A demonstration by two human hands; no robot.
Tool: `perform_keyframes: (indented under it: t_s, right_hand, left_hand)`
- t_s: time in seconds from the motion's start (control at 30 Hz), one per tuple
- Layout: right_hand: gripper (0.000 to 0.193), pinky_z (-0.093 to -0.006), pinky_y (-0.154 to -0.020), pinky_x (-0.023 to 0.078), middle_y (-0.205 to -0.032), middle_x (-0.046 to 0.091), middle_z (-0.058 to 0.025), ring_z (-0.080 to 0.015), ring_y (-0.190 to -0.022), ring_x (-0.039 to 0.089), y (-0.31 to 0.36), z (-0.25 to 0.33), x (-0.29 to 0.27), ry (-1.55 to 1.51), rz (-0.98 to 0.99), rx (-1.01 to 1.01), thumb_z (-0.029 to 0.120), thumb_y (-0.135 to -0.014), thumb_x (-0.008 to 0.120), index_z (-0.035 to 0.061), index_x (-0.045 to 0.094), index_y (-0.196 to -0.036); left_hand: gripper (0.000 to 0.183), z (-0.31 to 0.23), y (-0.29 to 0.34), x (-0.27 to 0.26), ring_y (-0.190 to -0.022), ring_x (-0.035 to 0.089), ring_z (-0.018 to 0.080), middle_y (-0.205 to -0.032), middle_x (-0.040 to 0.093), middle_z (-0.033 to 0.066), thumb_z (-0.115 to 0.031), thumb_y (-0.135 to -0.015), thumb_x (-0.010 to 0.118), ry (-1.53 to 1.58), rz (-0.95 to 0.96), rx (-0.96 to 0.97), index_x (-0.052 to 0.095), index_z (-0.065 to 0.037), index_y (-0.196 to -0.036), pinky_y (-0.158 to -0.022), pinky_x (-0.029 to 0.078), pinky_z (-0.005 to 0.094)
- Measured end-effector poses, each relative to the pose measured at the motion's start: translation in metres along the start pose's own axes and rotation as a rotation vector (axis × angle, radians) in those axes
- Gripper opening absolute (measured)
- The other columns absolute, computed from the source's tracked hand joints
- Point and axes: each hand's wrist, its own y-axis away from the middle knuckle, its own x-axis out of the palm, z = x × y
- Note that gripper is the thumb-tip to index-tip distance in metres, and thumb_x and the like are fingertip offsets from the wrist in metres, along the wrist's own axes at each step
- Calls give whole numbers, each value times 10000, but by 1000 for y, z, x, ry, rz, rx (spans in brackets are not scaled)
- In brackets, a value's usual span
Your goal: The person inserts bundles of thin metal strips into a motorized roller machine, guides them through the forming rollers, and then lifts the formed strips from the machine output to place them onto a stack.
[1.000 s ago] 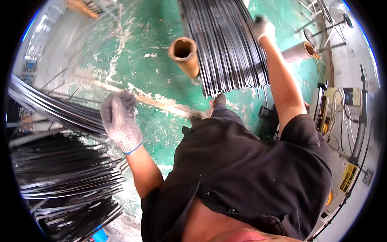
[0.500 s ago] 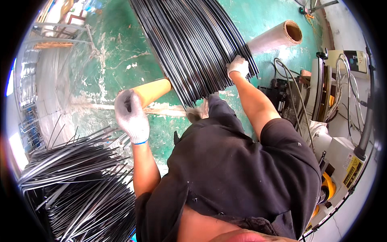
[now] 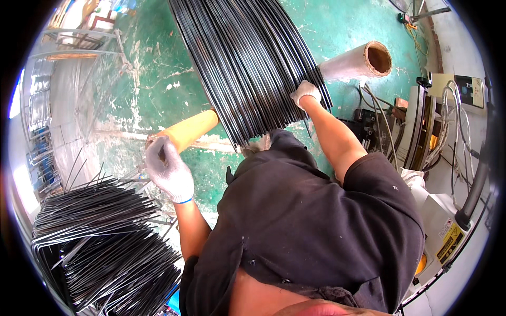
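A wide, curved row of thin black rods (image 3: 247,68) lies side by side ahead of me. On its right part rests my right hand (image 3: 306,94), in a white glove, its fingers curled down round a rod and partly hidden. Just below that hand one rod end (image 3: 308,129) sticks out past the others. My left hand (image 3: 167,167), in a white glove with a grey-coated palm, is held at the left near the end of a yellow tube (image 3: 192,129). Its thumb and fingers are apart, and I see nothing between them.
A thick pale cardboard tube (image 3: 350,64) juts out right of the rods. At lower left lies a big pile of bent black rods (image 3: 105,247). Machinery with looped cables (image 3: 453,121) lines the right side. The floor (image 3: 153,79) is worn green.
My right hand has shifted slightly towards me and left along the rods. A rod end now pokes out below the row. My left hand stays beside the yellow tube, slightly lower.
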Motion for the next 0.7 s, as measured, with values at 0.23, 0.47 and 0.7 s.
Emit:
perform_keyframes:
  t_s: [0.23, 0.47, 0.7]
  right_hand:
    - [463, -432, -948, 583, -1167, 746, -198, -355, -1116, 718, -8, 1, 19, -13, 45, -94, 391, -827, 813, 39, 762, -1123]
    - [376, -367, -657, 550, -885, 743, -90, -159, -648, 628, 27, -29, 9, -781, 320, -128, 184, -966, 717, 26, 635, -1298]
    - [597, -503, -885, 546, -1095, 711, -299, -462, -1072, 675, 192, -81, 5, -312, -49, -55, 494, -911, 744, -14, 658, -1214]
  left_hand:
    - [106, -22, 14, 25, -972, 686, 240, -1027, 714, 135, 4, -953, 680, 202, 193, 108, 685, 64, -1041, -927, 530, 352]
    - [113, 5, 34, 62, -924, 649, 131, -969, 698, 75, -71, -978, 667, 382, 601, -201, 683, 26, -1034, -879, 518, 284]
    - [235, 51, 45, 160, -823, 669, 185, -954, 697, 120, -179, -1038, 612, 702, 981, -623, 616, 42, -1117, -758, 578, 331]
